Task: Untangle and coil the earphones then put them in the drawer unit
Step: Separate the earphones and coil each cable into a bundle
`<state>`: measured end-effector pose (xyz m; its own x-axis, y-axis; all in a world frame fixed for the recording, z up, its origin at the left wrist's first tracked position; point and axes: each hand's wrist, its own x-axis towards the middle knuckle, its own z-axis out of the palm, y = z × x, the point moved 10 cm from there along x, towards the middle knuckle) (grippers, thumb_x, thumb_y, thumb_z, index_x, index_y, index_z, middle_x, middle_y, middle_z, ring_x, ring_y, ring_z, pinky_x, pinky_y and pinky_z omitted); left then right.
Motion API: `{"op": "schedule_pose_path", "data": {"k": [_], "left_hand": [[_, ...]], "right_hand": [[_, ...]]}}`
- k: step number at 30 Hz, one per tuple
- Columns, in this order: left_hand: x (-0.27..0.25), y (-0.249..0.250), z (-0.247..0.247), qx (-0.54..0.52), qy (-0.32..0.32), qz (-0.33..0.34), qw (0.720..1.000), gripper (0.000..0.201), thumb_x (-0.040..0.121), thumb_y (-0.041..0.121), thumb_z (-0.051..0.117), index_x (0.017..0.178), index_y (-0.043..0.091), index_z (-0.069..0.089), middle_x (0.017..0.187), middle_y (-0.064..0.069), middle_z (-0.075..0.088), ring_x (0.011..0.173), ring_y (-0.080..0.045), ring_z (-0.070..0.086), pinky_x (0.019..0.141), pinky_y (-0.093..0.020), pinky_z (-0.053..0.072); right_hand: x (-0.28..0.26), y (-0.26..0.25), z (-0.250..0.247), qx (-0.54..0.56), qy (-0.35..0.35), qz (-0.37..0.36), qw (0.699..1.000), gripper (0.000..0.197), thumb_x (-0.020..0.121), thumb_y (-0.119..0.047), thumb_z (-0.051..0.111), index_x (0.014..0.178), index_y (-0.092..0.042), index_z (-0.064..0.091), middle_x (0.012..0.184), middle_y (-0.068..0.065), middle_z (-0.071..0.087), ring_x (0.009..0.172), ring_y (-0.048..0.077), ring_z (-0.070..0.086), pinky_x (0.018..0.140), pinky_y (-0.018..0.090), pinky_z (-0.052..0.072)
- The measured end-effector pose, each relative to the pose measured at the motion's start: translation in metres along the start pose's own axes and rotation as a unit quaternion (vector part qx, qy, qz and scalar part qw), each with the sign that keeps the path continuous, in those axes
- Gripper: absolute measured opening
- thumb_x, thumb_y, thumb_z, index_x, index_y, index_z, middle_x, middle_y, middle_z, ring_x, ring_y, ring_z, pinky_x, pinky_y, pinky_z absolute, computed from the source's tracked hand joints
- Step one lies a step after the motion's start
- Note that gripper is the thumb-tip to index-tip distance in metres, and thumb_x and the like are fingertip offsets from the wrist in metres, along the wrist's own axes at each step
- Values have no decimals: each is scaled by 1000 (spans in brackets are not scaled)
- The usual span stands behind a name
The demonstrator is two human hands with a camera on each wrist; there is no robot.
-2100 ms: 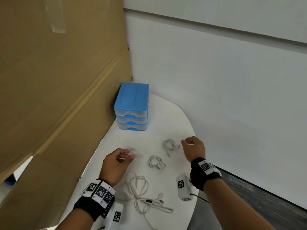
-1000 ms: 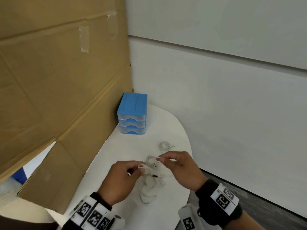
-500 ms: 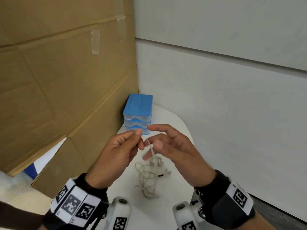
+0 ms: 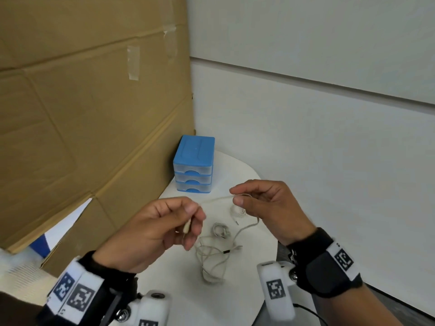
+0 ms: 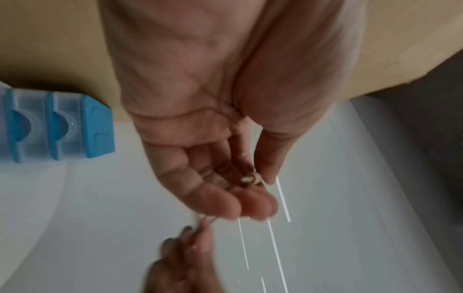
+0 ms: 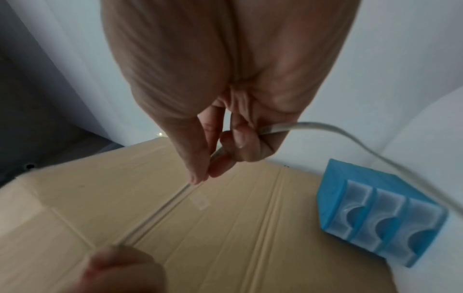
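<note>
White earphones stretch in a taut line between both hands above the table; the rest of their cable hangs down to a loose tangle on the white table. My left hand pinches an earbud end, seen in the left wrist view as a small bud between thumb and fingers. My right hand pinches the cable further along. The blue drawer unit stands at the back of the table with all three drawers closed.
Two other small coiled earphones lie on the table between the hands and the drawer unit. A large cardboard sheet leans along the left side. A white wall borders the right, past the table's curved edge.
The hands picked the tangled earphones up off the table, raised them, and have now pulled apart, drawing a length of cable straight between them.
</note>
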<state>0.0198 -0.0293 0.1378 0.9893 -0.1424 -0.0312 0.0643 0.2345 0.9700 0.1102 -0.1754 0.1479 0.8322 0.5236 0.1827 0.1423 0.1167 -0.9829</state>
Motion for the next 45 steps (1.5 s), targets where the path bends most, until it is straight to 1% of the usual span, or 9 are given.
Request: {"op": "schedule_pose_path", "data": {"k": [6,12,16,19,25,29,34,40,45], "left_hand": [[12,-3,-12,-21,108,-43,993,31,63,44,77,69,14,75,74,-9,74,38,-11,57,39,-18,47],[29,-16,-20,-143,186,6,972,29,79,24,60,101,7,70,102,-10,76,94,-21,74,75,-25,60],[30,-22,-33,-119,259,55,957,20,92,15,58,106,6,69,103,-10,76,101,-20,72,84,-25,58],[22,-11,-48,18,319,126,939,18,94,10,59,104,14,72,100,-3,77,102,-16,71,89,-27,56],[14,-8,-6,272,157,172,934,23,96,13,54,103,23,73,94,9,76,92,-6,70,86,-23,54],[10,-13,12,138,80,121,980,28,93,20,49,102,16,76,92,-9,76,92,-25,71,85,-28,55],[9,-1,12,-88,44,92,991,29,78,28,78,100,9,77,95,-18,75,93,-31,73,79,-29,57],[13,5,-24,-67,164,125,976,34,85,28,56,105,7,72,107,-19,73,106,-29,69,86,-26,56],[11,-2,-22,13,164,95,982,35,86,26,49,104,3,70,93,-18,76,91,-27,73,81,-26,57]], "right_hand": [[-5,44,13,-46,31,58,997,11,83,4,71,82,-6,75,57,-9,68,47,-2,53,51,8,40],[-37,65,48,-69,44,78,994,12,89,-9,69,78,-12,73,57,1,62,50,8,53,50,20,44],[-52,53,56,-124,58,64,989,12,87,-24,69,77,-18,69,60,7,62,55,15,54,60,42,51],[-60,25,69,-143,-1,49,988,14,88,-29,67,79,-19,67,58,4,58,55,13,49,58,34,46],[-37,-54,42,-96,36,-54,993,18,94,-10,60,79,-11,69,59,1,61,52,3,47,54,16,39],[-8,-40,6,-110,100,-42,988,17,94,-9,59,80,-7,69,53,-11,48,50,6,38,50,14,34],[-9,22,28,-144,34,8,989,22,89,-24,57,75,-11,68,63,8,55,61,12,48,63,28,41],[-63,30,90,-251,-184,37,949,21,99,-25,51,95,-19,70,61,-19,58,58,-1,52,62,12,41],[-63,-37,77,-255,-148,-41,955,17,100,-24,50,92,-24,64,63,-15,53,59,5,49,59,22,42]]}}
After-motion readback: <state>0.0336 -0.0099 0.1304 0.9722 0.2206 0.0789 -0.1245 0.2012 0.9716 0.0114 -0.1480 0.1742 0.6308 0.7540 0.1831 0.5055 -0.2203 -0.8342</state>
